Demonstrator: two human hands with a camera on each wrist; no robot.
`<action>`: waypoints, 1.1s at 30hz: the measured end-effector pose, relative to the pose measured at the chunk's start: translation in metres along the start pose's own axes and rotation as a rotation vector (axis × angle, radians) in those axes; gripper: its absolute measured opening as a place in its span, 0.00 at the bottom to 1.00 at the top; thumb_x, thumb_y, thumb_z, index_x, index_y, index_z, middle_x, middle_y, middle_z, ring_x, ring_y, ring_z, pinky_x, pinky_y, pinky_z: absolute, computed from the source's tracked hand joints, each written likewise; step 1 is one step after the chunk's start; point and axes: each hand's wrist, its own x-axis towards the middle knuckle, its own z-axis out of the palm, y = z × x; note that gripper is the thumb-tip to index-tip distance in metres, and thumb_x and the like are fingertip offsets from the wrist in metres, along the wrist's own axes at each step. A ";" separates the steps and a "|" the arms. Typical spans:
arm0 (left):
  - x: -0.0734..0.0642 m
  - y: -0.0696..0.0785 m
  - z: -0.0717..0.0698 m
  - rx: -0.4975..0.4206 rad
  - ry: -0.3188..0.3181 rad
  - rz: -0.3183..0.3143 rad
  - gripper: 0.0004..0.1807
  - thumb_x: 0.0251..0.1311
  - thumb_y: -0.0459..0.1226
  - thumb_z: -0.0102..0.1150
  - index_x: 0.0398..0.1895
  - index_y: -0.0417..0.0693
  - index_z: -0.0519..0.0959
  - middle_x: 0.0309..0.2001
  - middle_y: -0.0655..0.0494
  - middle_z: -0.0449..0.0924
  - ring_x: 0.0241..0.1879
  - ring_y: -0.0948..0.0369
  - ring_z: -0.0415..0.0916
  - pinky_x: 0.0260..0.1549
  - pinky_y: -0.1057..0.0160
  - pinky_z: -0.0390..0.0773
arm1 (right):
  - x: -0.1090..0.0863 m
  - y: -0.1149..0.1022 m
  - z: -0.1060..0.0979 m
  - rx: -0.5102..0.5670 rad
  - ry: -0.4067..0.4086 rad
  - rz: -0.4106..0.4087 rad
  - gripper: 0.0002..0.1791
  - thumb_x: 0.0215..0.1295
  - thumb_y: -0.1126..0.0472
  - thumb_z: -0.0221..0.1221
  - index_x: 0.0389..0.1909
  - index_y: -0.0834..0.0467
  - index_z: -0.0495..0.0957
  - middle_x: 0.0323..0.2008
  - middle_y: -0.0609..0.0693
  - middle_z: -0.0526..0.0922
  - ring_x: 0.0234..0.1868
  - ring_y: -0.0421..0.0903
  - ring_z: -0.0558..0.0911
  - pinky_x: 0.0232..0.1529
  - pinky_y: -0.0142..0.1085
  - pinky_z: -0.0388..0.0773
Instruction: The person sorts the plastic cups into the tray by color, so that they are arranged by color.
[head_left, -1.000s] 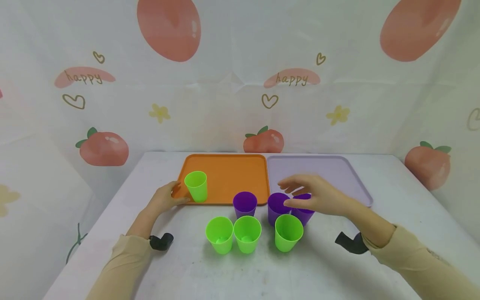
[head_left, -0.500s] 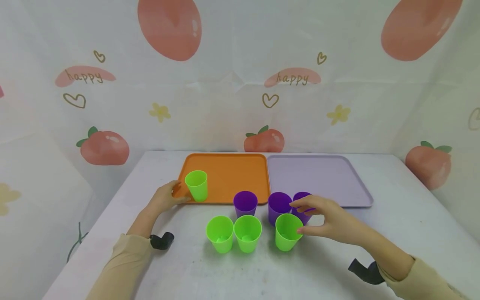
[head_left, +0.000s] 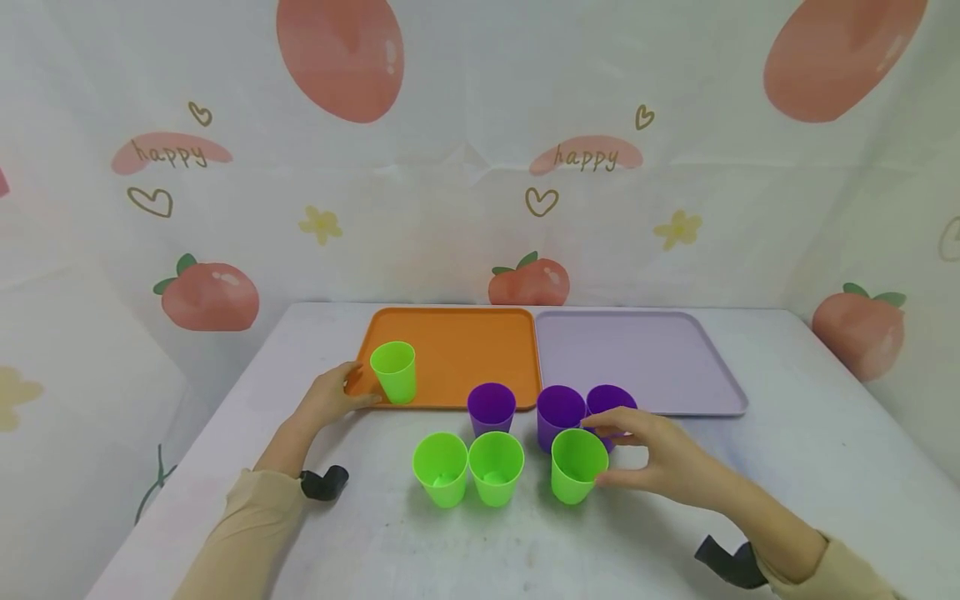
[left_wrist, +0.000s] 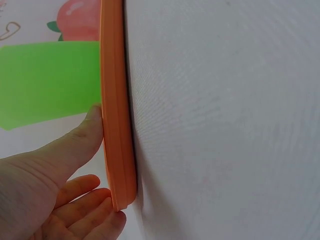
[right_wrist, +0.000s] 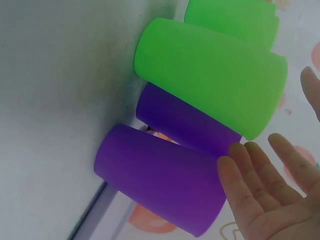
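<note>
My left hand (head_left: 330, 397) rests at the near left corner of the orange tray (head_left: 472, 358). In the left wrist view, its thumb touches the tray's side and its relaxed fingers lie at the corner. Just beside it, a green cup (head_left: 395, 375) stands upright on that tray. My right hand (head_left: 660, 458) is spread at the right side of another green cup (head_left: 576, 475), thumb near its rim and fingers reaching behind. Purple cups (head_left: 560, 417) stand just behind; the hand partly hides the rightmost purple cup (head_left: 611, 400). The right wrist view shows the fingers extended beside the cups.
Two green cups (head_left: 497, 471) stand side by side, left of the cup by my right hand. Behind them is a third purple cup (head_left: 491, 408). A pale lilac tray (head_left: 637, 358) adjoins the orange one. A printed cloth (head_left: 450, 208) hangs behind the table.
My right hand has moved down and toward me, from over the purple cups to the right side of the front green cup. The left hand and the cups have stayed put.
</note>
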 end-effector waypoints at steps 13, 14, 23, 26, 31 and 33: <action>-0.004 0.004 -0.001 0.001 -0.008 -0.022 0.42 0.55 0.46 0.63 0.66 0.31 0.58 0.64 0.30 0.62 0.63 0.36 0.61 0.62 0.40 0.64 | 0.000 0.001 0.009 0.027 0.014 -0.014 0.31 0.45 0.53 0.71 0.51 0.60 0.75 0.45 0.49 0.82 0.42 0.40 0.82 0.39 0.40 0.84; -0.004 0.004 -0.001 0.001 -0.006 -0.022 0.42 0.55 0.46 0.63 0.66 0.31 0.58 0.64 0.30 0.62 0.63 0.36 0.60 0.62 0.40 0.64 | 0.001 0.001 0.009 0.026 0.013 -0.012 0.31 0.45 0.53 0.71 0.51 0.60 0.75 0.45 0.50 0.82 0.42 0.41 0.82 0.39 0.40 0.84; -0.002 0.000 0.000 -0.006 0.010 0.000 0.41 0.55 0.45 0.63 0.65 0.31 0.59 0.63 0.30 0.63 0.63 0.36 0.61 0.63 0.40 0.64 | 0.002 -0.001 0.011 0.026 -0.007 0.035 0.31 0.45 0.51 0.71 0.50 0.61 0.75 0.44 0.51 0.81 0.41 0.43 0.82 0.39 0.41 0.84; -0.001 0.000 0.000 -0.003 0.009 0.007 0.41 0.55 0.45 0.63 0.65 0.30 0.60 0.63 0.30 0.63 0.62 0.36 0.62 0.62 0.40 0.65 | 0.002 -0.001 0.011 0.024 -0.010 0.053 0.31 0.46 0.52 0.71 0.50 0.61 0.75 0.45 0.51 0.81 0.41 0.43 0.82 0.39 0.40 0.84; -0.002 0.001 0.000 -0.013 0.000 0.002 0.40 0.55 0.45 0.63 0.65 0.30 0.59 0.63 0.29 0.63 0.62 0.36 0.62 0.61 0.41 0.66 | 0.002 -0.001 0.012 0.020 0.000 0.049 0.30 0.46 0.54 0.71 0.50 0.61 0.75 0.44 0.51 0.82 0.41 0.42 0.82 0.39 0.39 0.85; -0.002 0.001 0.000 -0.020 -0.007 -0.008 0.40 0.56 0.44 0.62 0.65 0.30 0.59 0.64 0.29 0.62 0.62 0.36 0.61 0.62 0.41 0.66 | 0.002 -0.001 0.012 0.018 0.010 0.034 0.29 0.45 0.55 0.72 0.49 0.61 0.75 0.44 0.51 0.82 0.40 0.42 0.82 0.38 0.39 0.85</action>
